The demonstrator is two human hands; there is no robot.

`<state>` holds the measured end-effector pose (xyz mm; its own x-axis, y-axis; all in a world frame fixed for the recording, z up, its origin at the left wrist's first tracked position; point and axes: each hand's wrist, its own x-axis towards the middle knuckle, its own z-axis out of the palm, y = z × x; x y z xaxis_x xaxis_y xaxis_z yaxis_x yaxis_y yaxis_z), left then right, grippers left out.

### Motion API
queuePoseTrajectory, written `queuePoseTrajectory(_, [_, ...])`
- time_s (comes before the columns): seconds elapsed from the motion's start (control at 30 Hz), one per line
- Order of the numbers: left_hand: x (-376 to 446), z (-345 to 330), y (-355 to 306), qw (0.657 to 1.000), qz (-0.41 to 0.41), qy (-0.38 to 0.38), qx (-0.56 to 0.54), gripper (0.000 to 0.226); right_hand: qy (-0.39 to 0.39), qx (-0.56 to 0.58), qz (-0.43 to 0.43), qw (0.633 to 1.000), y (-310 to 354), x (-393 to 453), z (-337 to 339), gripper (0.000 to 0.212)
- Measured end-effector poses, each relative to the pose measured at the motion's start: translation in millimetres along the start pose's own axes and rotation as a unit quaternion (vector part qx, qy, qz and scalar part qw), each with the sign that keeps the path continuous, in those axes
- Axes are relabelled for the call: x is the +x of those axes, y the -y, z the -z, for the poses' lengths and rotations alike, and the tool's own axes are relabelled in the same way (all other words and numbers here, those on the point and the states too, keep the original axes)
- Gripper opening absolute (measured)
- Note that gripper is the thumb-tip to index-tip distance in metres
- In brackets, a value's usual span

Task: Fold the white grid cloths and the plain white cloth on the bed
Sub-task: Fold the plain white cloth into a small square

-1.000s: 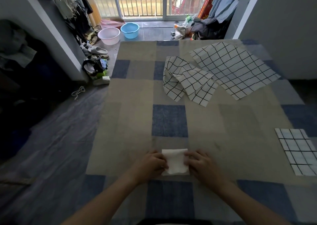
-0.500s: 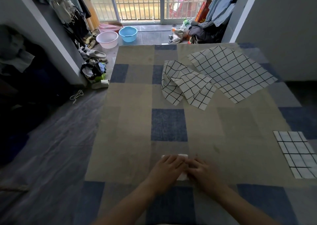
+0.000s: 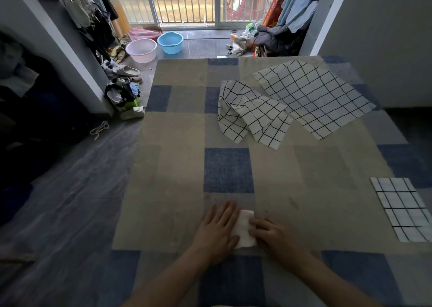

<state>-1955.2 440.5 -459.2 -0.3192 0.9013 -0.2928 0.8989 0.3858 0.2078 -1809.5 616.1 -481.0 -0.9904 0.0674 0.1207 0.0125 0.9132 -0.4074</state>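
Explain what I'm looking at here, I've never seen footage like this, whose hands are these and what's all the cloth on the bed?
There is no machine: a person wears a camera on the head, looking down at their own hands. The left hand lies flat on a small folded plain white cloth; the right hand presses its other edge. The bed has a checked cover. Farther away lie a rumpled grid cloth and a spread-out grid cloth. A folded grid cloth sits at the right.
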Motion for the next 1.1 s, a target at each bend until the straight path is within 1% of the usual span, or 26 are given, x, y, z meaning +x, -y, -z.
queuePoseTrajectory(0.13, [1.8,-11.1,4.7,1.0,0.009,0.003,0.006,0.079,-0.003,0.01,0.009,1.0,1.7,1.8,5.7,0.017])
queuePoseTrajectory(0.23, [0.8,-14.2,8.4,0.999,0.034,-0.029,-0.004,0.087,0.006,0.037,0.002,0.999,-2.8,0.9,2.7,0.018])
queuePoseTrajectory(0.27, [-1.0,-12.8,7.8,0.998,0.028,-0.047,-0.007,0.086,0.014,0.037,-0.004,0.999,-4.0,0.8,1.4,0.02])
queuePoseTrajectory(0.33, [-5.6,-7.0,2.2,0.995,-0.017,-0.093,-0.004,0.078,0.024,0.031,-0.016,0.999,-1.6,2.7,2.5,0.017])
queuePoseTrajectory(0.4, [-9.9,-2.4,-7.3,0.991,-0.061,-0.121,0.011,0.068,-0.011,0.018,-0.025,0.999,8.9,8.4,9.7,0.017])
queuePoseTrajectory(0.47, [-11.0,-6.8,-14.5,0.992,-0.066,-0.105,0.015,0.063,-0.069,0.018,-0.054,0.996,20.9,15.3,17.3,0.017])
queuePoseTrajectory(0.5, [-10.3,-10.5,-16.2,0.995,-0.055,-0.086,0.011,0.062,-0.091,0.019,-0.08,0.992,26.4,19.5,18.9,0.022])
queuePoseTrajectory(0.57, [-7.8,-18.0,-15.1,0.998,-0.031,-0.048,0.001,0.064,-0.124,0.017,-0.122,0.985,35.6,27.9,16.3,0.039])
queuePoseTrajectory(0.63, [-6.6,-21.1,-12.2,0.999,-0.033,-0.037,-0.001,0.062,-0.134,0.006,-0.112,0.985,42.1,31.6,4.1,0.043])
queuePoseTrajectory(0.67, [-6.3,-20.4,-9.8,0.998,-0.044,-0.037,0.006,0.06,-0.113,0.001,-0.107,0.988,45.1,31.0,-2.4,0.046])
queuePoseTrajectory(0.73, [-6.0,-16.5,-5.0,0.998,-0.058,-0.034,0.008,0.059,-0.042,-0.038,-0.108,0.993,45.5,24.2,-16.2,0.052])
queuePoseTrajectory(0.83, [-9.0,-14.4,0.9,0.999,-0.035,-0.023,-0.007,0.068,0.052,-0.077,-0.127,0.988,39.9,12.9,-23.1,0.056])
queuePoseTrajectory(0.9, [-13.5,-15.0,6.3,0.999,-0.025,-0.027,-0.035,0.072,0.09,-0.095,-0.128,0.983,37.0,12.7,-19.7,0.06])
queuePoseTrajectory(0.93, [-15.5,-14.8,9.0,0.998,-0.006,-0.031,-0.057,0.071,0.1,-0.102,-0.125,0.982,36.2,13.6,-18.2,0.061])
queuePoseTrajectory(0.97, [-18.3,-12.9,10.4,0.994,0.036,-0.046,-0.091,0.072,0.107,-0.106,-0.124,0.981,36.0,14.5,-16.8,0.062])
queuePoseTrajectory(1.0, [-21.4,-9.9,10.0,0.983,0.089,-0.088,-0.133,0.072,0.111,-0.108,-0.125,0.98,36.5,14.7,-15.6,0.063])
queuePoseTrajectory(1.03, [-24.7,-3.0,8.7,0.96,0.152,-0.148,-0.181,0.067,0.115,-0.108,-0.129,0.979,37.5,14.7,-15.2,0.063])
queuePoseTrajectory(1.07, [-26.5,5.7,7.1,0.922,0.219,-0.205,-0.244,0.053,0.116,-0.108,-0.133,0.978,38.6,14.9,-15.5,0.063])
queuePoseTrajectory(1.1, [-27.4,13.4,5.4,0.877,0.272,-0.235,-0.317,0.036,0.118,-0.107,-0.138,0.977,40.1,15.3,-15.5,0.064])
